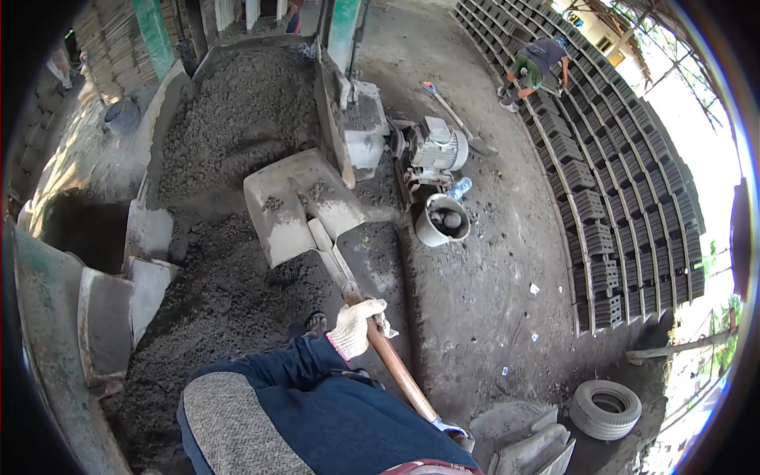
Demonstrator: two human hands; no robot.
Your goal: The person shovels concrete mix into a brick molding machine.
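My left hand (360, 326), in a whitish knitted glove, is closed around the wooden shaft (396, 366) of a shovel. The shovel's broad, dirt-smeared metal blade (285, 229) is up and to the left of the hand, over dark loose material (229, 305). A little of that material clings to the blade. The shaft slopes down to the right, to a handle end (450, 428) beside my dark blue clothing. Something greyish touches that end; whether it is my right hand cannot be made out.
A trough of dark mix (237, 119) lies ahead. To its right are a motor (438, 146), a bucket (442, 220), a bottle (459, 188) and another shovel (455, 119). A person (538, 67) bends over racks of blocks (625, 182). A tire (605, 409) lies lower right.
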